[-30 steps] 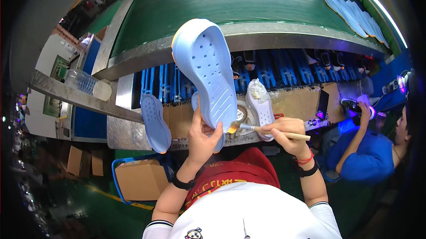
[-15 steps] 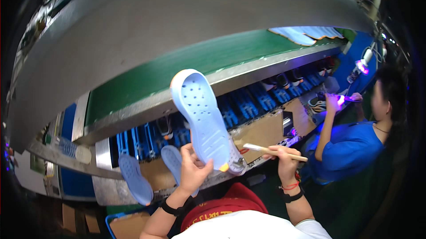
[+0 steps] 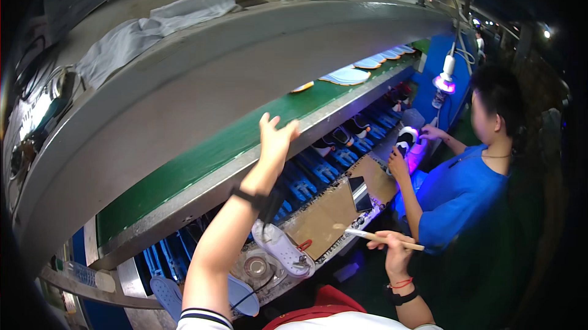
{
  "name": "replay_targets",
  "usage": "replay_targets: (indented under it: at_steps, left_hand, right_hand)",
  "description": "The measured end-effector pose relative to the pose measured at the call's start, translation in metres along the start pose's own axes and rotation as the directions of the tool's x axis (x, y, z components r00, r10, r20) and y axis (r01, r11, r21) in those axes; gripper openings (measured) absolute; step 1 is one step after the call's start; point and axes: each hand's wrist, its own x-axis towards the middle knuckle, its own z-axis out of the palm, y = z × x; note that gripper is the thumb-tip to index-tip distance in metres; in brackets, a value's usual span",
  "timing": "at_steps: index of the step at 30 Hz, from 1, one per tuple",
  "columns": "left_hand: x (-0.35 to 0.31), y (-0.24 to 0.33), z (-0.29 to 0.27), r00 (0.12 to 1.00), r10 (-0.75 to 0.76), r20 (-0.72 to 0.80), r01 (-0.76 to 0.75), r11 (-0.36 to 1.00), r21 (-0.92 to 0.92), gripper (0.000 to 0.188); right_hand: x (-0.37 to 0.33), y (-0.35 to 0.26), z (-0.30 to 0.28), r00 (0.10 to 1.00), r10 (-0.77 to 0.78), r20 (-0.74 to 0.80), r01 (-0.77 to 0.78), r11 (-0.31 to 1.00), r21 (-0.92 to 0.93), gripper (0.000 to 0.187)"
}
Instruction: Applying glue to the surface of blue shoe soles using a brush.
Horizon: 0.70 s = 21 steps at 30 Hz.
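My left hand [image 3: 277, 140] reaches forward over the metal edge of the green conveyor belt [image 3: 202, 158], fingers spread and nothing in them. Just beyond its fingertips, an orange-edged sole [image 3: 303, 87] lies on the belt, partly hidden under the grey metal cover. In my right hand [image 3: 397, 250] is a flat paintbrush [image 3: 364, 234] with a pale wooden handle, its bristles pointing left over the bench edge. Between my arms, a pale lavender perforated sole [image 3: 283, 250] rests on the bench beside a round dish [image 3: 256, 267]. Two blue soles, one a perforated sole [image 3: 165, 294], lie by my left forearm.
More light-blue soles [image 3: 346, 76] lie farther along the belt. Blue racks [image 3: 300, 184] with dark shoes line the space below it. Cardboard [image 3: 318, 226] and a phone-like slab [image 3: 359, 193] cover the bench. At right, a blue-shirted co-worker [image 3: 465, 189] handles a shoe near a purple lamp [image 3: 445, 83].
My left hand has let go of the light-blue sole it held upright and has moved forward to the belt. The brush stays in my right hand. My view has shifted.
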Motion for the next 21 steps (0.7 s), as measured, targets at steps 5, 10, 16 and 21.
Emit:
replay_targets:
  at_steps: [5,10,16,21]
  left_hand:
    - [-0.163,-0.044,-0.090,0.830,0.553,0.074,-0.416,0.527,0.741,0.088]
    - [-0.331,-0.089,-0.263,0.725,0.402,-0.559,0.512,0.228,0.828,0.118]
    - [-0.486,-0.172,-0.380,0.571,0.420,-0.705,0.749,0.085,0.657,0.127]
    - [-0.484,-0.151,-0.373,0.540,0.328,-0.775,0.745,0.242,0.622,0.121]
  right_hand:
    - [-0.015,0.027,0.011,0.964,0.113,0.242,-0.121,0.992,0.018,0.030]
    - [-0.023,0.040,0.058,0.844,0.124,0.522,-0.141,0.990,-0.007,0.023]
    - [-0.039,0.089,0.123,0.682,0.109,0.724,0.039,0.982,-0.185,0.016]
    - [-0.058,0.136,0.164,0.662,0.118,0.740,0.104,0.964,-0.246,0.015]
